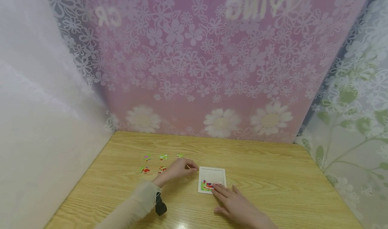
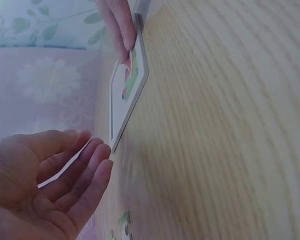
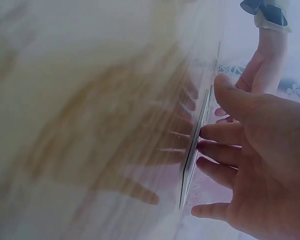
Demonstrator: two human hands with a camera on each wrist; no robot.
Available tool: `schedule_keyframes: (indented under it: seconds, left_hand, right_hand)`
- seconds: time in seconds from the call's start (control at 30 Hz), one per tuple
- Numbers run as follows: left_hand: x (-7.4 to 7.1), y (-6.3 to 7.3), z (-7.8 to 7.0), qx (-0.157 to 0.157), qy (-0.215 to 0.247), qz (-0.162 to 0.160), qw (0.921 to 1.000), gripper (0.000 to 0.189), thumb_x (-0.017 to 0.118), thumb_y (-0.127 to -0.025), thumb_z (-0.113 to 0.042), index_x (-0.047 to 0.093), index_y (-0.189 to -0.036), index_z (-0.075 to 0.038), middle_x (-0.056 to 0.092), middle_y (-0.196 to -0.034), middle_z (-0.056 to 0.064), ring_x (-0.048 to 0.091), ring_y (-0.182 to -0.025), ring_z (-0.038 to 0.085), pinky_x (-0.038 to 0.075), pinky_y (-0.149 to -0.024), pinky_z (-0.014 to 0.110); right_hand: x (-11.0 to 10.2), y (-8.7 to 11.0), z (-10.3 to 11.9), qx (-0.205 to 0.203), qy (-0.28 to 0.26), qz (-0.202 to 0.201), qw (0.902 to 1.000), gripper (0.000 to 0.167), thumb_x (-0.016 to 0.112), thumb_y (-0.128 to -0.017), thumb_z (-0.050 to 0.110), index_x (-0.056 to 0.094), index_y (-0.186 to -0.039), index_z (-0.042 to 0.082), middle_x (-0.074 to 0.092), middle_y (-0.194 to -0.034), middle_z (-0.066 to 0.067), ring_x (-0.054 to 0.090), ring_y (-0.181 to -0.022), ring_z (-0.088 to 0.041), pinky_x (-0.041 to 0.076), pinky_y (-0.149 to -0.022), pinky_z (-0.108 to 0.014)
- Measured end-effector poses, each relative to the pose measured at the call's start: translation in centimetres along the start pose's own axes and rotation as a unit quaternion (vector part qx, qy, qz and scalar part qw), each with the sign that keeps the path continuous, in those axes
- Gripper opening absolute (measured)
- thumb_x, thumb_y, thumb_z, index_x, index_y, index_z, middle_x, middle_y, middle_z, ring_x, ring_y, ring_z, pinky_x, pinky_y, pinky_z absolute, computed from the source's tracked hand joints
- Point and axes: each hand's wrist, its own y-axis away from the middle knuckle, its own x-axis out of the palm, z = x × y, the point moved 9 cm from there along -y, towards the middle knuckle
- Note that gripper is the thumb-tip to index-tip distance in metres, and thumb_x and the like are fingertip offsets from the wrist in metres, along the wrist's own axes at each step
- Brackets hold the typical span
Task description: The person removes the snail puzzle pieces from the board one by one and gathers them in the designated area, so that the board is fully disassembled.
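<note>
A white puzzle tray (image 1: 212, 168) lies on the table with joined colourful pieces (image 1: 207, 186) along its near side. My right hand (image 1: 237, 202) rests its fingertips on these pieces at the tray's near right, fingers fairly straight. Just left of the tray, my left hand (image 1: 179, 170) pinches a thin puzzle piece (image 2: 65, 168) between thumb and fingers. Only the pale edge and back of that piece show; its printed face is hidden. In the right wrist view, the tray (image 3: 192, 150) appears edge-on beneath the right fingertips.
Several loose puzzle pieces lie left of the tray, among them a red and green piece (image 1: 145, 170) and a green and white piece (image 1: 163, 157). The wooden table (image 1: 260, 168) meets a pink flowered curtain (image 1: 194, 70) at the back. Pale curtains hang on both sides.
</note>
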Motion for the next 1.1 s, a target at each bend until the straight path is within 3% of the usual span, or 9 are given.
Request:
schedule_keyframes:
  seconds: [0.27, 0.57, 0.8, 1.1]
  left_hand:
    - [1.7, -0.6, -1.4, 0.008, 0.017, 0.034, 0.9993, 0.017, 0.066, -0.100, -0.020, 0.078, -0.103, -0.008, 0.076, -0.094, 0.004, 0.070, -0.080, 0.011, 0.052, -0.064, 0.021]
    - [2.9, -1.5, -2.4, 0.012, -0.018, 0.056, 0.9982, 0.019, 0.066, -0.101, -0.022, 0.079, -0.100, -0.008, 0.074, -0.082, 0.002, 0.059, -0.068, 0.004, 0.045, -0.059, 0.018]
    - [3.6, -2.1, -2.4, -0.003, -0.030, 0.075, 0.9967, 0.019, 0.065, -0.101, -0.021, 0.079, -0.096, -0.010, 0.073, -0.080, 0.000, 0.065, -0.070, 0.009, 0.048, -0.061, 0.018]
    - [4.1, -2.4, -2.8, -0.018, -0.058, 0.079, 0.9950, 0.018, 0.066, -0.100, -0.021, 0.078, -0.091, -0.011, 0.073, -0.079, -0.002, 0.062, -0.067, 0.004, 0.046, -0.059, 0.018]
  right_hand:
    - [0.2, 0.0, -0.1, 0.008, 0.007, 0.013, 0.9999, 0.065, 0.049, -0.104, 0.050, 0.050, -0.149, 0.003, 0.045, -0.155, -0.013, 0.047, -0.141, -0.029, 0.039, -0.105, -0.069]
    - [0.1, -0.1, 0.0, -0.004, 0.014, 0.010, 0.9999, 0.066, 0.048, -0.104, 0.052, 0.053, -0.146, 0.002, 0.048, -0.154, -0.014, 0.049, -0.139, -0.029, 0.042, -0.101, -0.069]
    - [0.1, -0.2, 0.0, 0.006, -0.005, 0.017, 0.9998, 0.069, 0.049, -0.103, 0.052, 0.050, -0.148, 0.001, 0.046, -0.154, -0.015, 0.049, -0.138, -0.032, 0.040, -0.102, -0.071]
    - [-0.2, -0.3, 0.3, 0.005, -0.003, 0.018, 0.9998, 0.069, 0.051, -0.102, 0.051, 0.050, -0.147, -0.001, 0.046, -0.154, -0.018, 0.051, -0.136, -0.034, 0.041, -0.100, -0.072]
